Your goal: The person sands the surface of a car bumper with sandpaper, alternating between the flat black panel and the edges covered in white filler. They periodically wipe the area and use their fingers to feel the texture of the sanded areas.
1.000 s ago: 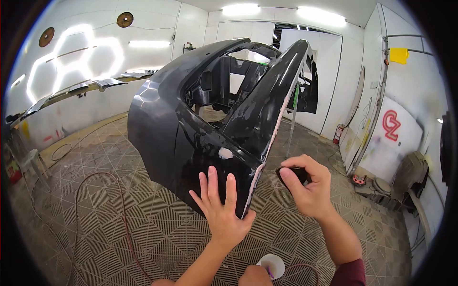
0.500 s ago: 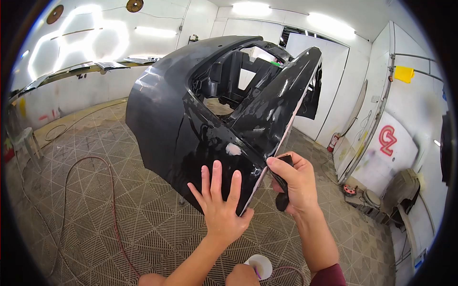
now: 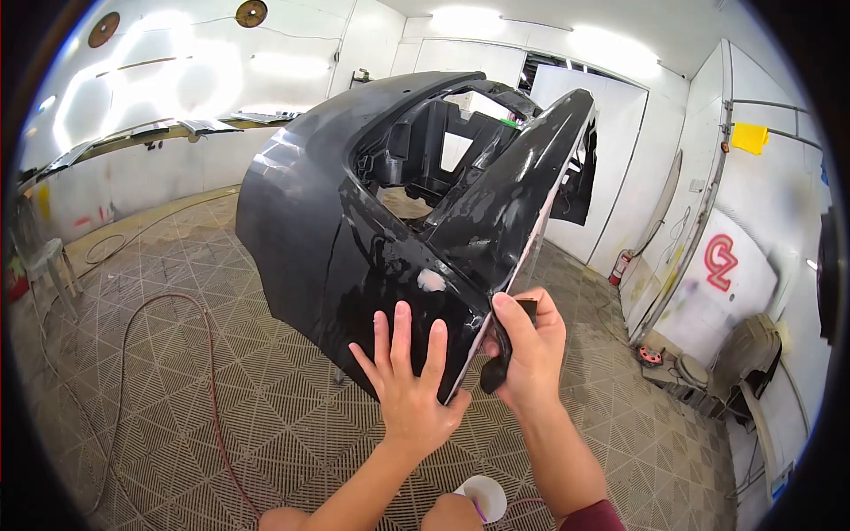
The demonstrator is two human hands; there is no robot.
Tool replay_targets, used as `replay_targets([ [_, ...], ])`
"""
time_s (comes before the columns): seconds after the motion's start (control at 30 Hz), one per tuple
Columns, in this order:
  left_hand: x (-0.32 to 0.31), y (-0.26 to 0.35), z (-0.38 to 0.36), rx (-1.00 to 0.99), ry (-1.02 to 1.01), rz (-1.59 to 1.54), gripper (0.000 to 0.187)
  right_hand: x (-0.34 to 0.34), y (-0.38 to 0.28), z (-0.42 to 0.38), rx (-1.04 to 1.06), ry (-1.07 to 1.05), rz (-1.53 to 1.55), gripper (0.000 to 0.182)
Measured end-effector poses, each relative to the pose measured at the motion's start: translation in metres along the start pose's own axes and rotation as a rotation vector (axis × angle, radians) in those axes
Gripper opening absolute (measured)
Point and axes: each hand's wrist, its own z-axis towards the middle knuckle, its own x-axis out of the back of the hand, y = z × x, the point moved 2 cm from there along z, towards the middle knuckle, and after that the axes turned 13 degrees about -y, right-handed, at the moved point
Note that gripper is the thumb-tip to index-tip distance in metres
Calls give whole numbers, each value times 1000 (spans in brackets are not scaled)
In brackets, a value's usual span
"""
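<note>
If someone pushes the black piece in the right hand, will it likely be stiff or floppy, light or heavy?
The black piece would probably flex, since it looks thin and curved in the right hand. It is likely light: it looks small, and one hand holds it.

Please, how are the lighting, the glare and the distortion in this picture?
Head view: hexagonal lights on the left side are overexposed; head view: whitish reflections lie on the black panel; head view: wide-angle distortion bends the room's lines, with dark rounded corners; head view: left hand and right hand look fairly sharp.
</note>
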Motion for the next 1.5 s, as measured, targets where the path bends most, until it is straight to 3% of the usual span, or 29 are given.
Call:
replay_targets([
  [0.07,0,-1,-1,1,-3,-2,102,4,5,-4,10,1,20,21],
  [0.17,0,-1,1,-1,-4,2,102,15,5,-1,37,-167,-200,18],
  [0.33,5,4,1,16,-22,-13,102,12,3,-3,137,-37,-148,17],
  [0.4,6,4,3,8,-4,-11,100,8,-3,-6,248,-273,-471,17],
  [0.53,6,8,2,16,-13,-30,99,-3,2,-14,427,-54,-570,19],
  [0.6,8,8,2,8,-8,-27,98,2,6,-19,410,-55,-657,20],
  [0.67,9,7,1,10,-18,-19,97,-3,3,-17,589,-73,-834,21],
  [0.7,8,8,0,15,-19,-25,97,-7,1,-9,604,-35,-773,21],
  [0.73,10,10,2,17,-25,-37,97,-10,-5,-8,500,37,-739,20],
  [0.83,12,7,0,6,-19,-33,97,-11,1,-15,487,22,-602,19],
  [0.93,12,4,1,5,-3,-46,100,-10,0,-9,598,-30,-801,16],
  [1.0,12,7,2,4,-15,-68,101,-7,-3,-4,430,40,-590,15],
  [1.13,11,1,0,-1,-29,-52,101,-1,-9,-4,430,-51,-722,14],
  [1.2,9,2,-1,14,-46,-68,102,3,-19,11,354,13,-721,14],
  [1.37,6,-3,0,-10,-26,-55,102,12,-40,16,340,-244,-958,14],
  [1.47,6,-1,2,-5,-15,-58,102,11,-33,16,467,-206,-958,16],
  [1.5,4,-1,0,-7,-29,-61,102,14,-30,15,371,-178,-832,16],
])
